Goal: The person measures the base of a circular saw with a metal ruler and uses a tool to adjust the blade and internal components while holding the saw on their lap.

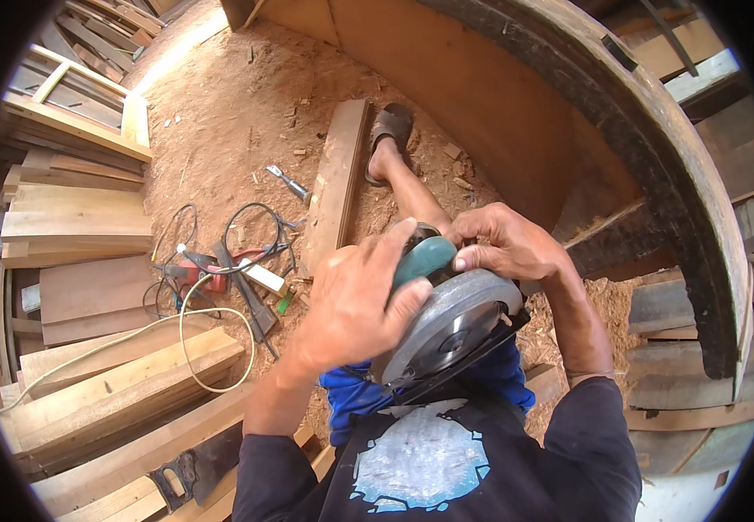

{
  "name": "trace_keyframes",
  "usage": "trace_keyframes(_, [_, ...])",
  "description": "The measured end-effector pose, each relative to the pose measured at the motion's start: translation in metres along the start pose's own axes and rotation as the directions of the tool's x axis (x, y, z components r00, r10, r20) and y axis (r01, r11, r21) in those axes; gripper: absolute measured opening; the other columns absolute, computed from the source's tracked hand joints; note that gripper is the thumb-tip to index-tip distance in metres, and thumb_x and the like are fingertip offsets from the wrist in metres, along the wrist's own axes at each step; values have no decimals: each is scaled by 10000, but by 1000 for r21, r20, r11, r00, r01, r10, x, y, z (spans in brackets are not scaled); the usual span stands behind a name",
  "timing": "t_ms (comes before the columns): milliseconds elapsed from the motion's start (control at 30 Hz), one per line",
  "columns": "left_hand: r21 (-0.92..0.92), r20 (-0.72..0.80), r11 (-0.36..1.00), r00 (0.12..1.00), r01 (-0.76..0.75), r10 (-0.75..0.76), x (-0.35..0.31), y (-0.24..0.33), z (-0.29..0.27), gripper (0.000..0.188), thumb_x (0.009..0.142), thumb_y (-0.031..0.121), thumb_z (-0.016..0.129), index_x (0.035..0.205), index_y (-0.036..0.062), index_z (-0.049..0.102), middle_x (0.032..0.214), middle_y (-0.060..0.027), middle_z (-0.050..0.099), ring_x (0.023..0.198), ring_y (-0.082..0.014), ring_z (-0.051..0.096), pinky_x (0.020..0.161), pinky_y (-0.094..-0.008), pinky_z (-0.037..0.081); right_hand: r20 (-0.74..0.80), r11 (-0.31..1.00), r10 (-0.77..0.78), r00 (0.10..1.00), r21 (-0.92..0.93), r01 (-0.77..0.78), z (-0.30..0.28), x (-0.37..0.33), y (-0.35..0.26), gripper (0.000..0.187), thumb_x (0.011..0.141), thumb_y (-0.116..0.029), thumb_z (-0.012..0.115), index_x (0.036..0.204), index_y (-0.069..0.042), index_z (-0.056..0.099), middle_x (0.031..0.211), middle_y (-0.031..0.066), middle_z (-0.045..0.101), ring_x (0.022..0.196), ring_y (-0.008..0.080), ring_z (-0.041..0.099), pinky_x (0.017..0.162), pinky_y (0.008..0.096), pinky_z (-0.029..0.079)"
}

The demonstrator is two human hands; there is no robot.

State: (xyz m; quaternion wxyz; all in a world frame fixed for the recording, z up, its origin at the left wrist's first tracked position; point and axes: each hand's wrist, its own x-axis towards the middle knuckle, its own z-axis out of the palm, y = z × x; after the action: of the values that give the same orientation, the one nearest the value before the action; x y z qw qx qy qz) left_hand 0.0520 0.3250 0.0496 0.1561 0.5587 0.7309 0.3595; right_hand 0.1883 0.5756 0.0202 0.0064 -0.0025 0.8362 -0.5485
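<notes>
1. Head view: the saw (455,335) is held up over the person's lap, above the blue shorts (345,409), probably so its details can be seen and reached up close.
2. The left hand (351,291) is clamped on the saw, fingers over the green housing (427,258) and thumb toward the round guard (486,291); this likely takes the weight and stops it rolling.
3. The right hand (503,244) is at the saw's far side, fingers curled and thumb tip against the housing. That suits fine finger work, though I cannot tell whether it pinches a small part or only presses.
4. Beyond the saw, one foot (386,155) in a sandal is planted beside a board (340,178), seemingly for a steady seat.
5. Left of the saw, a chisel (288,184) and a red tool (196,277) lie on the sawdust-covered ground, perhaps put there to be within reach.
6. Farther left of the saw, timber (125,378) is stacked lengthwise, presumably to save room.
7. Beyond the saw and to its right stands a curved brown panel (481,113).
</notes>
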Motion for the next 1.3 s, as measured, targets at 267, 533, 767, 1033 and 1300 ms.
trace_keyframes(267, [31,2,992,992,-123,123,-11,-26,-1,583,972,139,731,1511,21,545,1316,-277,671,1164,-466,668,1000,-505,532,46,999,-18,999,48,16,7,-1,4,296,872,-63,837,1150,17,774,1100,168,777,1063,248,740,926,390,571])
trace_keyframes(533, [212,165,977,985,12,-48,-1,-28,-27,1035,840,266,866,1636,-17,268,1276,-312,675,1052,-530,676,919,-583,526,62,985,-102,993,-137,109,7,45,-1,457,832,-270,891,1091,64,719,989,238,760,946,374,753,829,467,583])
trace_keyframes(767, [323,248,939,948,116,-202,11,-22,-35,777,884,318,830,1486,27,434,1076,-314,727,907,-535,713,808,-587,560,247,984,-105,963,-113,136,12,58,4,491,879,-366,853,1087,63,736,954,255,757,922,377,753,806,458,571])
trace_keyframes(1033, [198,124,976,986,88,-114,6,-35,-42,676,836,223,853,1405,70,521,1024,-283,726,972,-506,718,815,-549,582,82,980,-194,978,-35,198,33,58,-5,478,886,-403,841,1051,41,779,1025,284,757,995,399,743,964,482,540])
trace_keyframes(1300, [-269,11,963,999,-32,36,-50,-103,-58,673,703,194,947,1294,49,659,1097,-108,746,1024,-217,734,910,-370,566,307,985,-162,938,-3,171,39,86,-56,500,1074,-392,602,1051,90,734,873,285,721,911,457,726,874,505,540])
